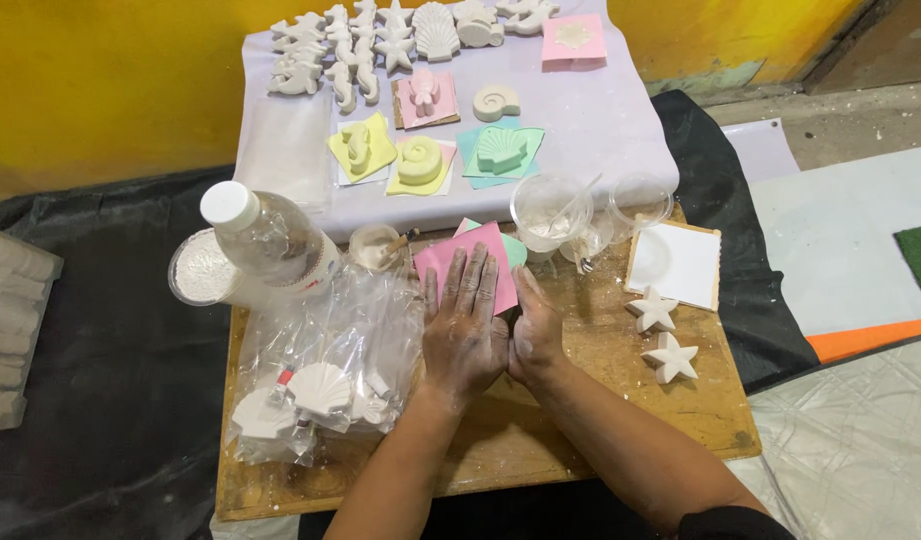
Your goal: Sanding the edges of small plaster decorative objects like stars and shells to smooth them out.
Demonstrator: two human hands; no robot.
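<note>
My left hand (464,325) lies flat, fingers apart, pressing down on a pink square sheet (490,258) on the wooden board (600,400). My right hand (533,335) stands on its edge against the right side of the same spot, touching the left hand; whatever lies under the hands is hidden. A mint-green piece (515,250) peeks out from under the pink sheet. Both hands are dusted with white powder.
Two white plaster stars (662,335) and a white tile (674,262) lie to the right. Clear cups (550,212) with a stirrer stand behind. At left are a plastic bottle (265,240), a bowl of white powder (202,268) and bagged shell casts (315,385). Several plaster sea shapes (420,110) cover the white cloth behind.
</note>
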